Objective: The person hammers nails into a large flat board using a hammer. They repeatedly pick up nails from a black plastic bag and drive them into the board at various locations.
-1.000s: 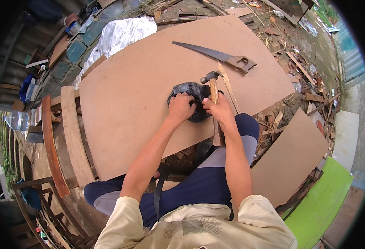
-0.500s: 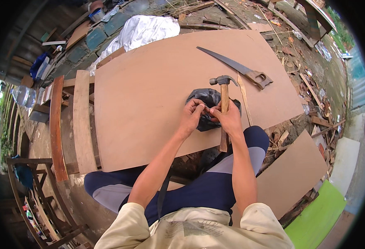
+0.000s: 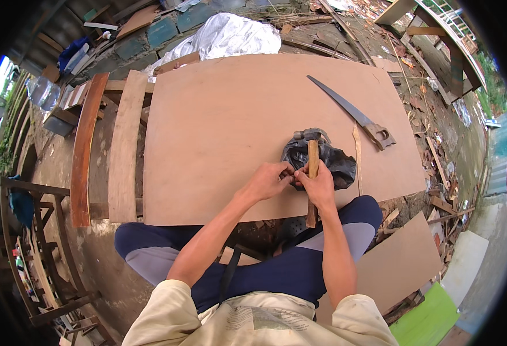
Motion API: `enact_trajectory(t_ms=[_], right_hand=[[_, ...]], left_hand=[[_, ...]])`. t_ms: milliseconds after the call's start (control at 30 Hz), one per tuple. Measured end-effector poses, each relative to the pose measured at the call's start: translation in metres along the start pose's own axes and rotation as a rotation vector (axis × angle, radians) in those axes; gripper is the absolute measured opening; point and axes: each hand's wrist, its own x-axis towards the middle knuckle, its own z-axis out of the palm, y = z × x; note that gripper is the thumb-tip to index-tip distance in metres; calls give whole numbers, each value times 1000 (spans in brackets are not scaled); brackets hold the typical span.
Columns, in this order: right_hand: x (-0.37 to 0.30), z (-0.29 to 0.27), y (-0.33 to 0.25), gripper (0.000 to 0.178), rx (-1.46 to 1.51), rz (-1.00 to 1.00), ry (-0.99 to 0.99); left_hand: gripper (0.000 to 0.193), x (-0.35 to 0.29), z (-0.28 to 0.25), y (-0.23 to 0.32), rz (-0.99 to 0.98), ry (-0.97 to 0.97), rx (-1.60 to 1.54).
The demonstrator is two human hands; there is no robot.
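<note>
My right hand point(image 3: 318, 183) is closed around the wooden handle of a claw hammer point(image 3: 313, 154), its metal head pointing away from me. Close beside it, my left hand point(image 3: 269, 180) is closed in a pinch, its fingertips almost meeting those of the right. Whatever lies between the left fingertips is too small to make out. Under the hammer and just beyond the hands, a crumpled black plastic bag point(image 3: 341, 168) rests on a large brown board point(image 3: 224, 121). A handsaw point(image 3: 350, 111) lies further off to the right, near a thin wood strip point(image 3: 358, 154).
Two wooden planks, one pale point(image 3: 127, 150) and one reddish point(image 3: 87, 150), lie left of the board. A white sack point(image 3: 239, 36) sits behind it. A wooden frame point(image 3: 63, 248) stands at the lower left. Another brown panel point(image 3: 400, 268) and a green sheet point(image 3: 426, 317) are at the lower right.
The view has shifted, so the board and saw appear further right. Both hands and the hammer have come nearer to me relative to the bag. The right hand still grips the hammer.
</note>
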Motion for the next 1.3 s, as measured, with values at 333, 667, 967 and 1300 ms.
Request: enact_trajectory(t_ms=[333, 667, 967, 1300], right_hand=[[6, 12, -5, 20, -86, 50, 77], [17, 17, 1, 22, -131, 134, 82], [13, 17, 8, 24, -159, 165, 69], [20, 26, -38, 32, -231, 155, 18]], left_hand=[[18, 63, -74, -76, -34, 418, 97], [18, 155, -141, -146, -132, 590, 346], [17, 157, -137, -140, -145, 615, 402], [15, 158, -137, -153, -89, 668, 431]])
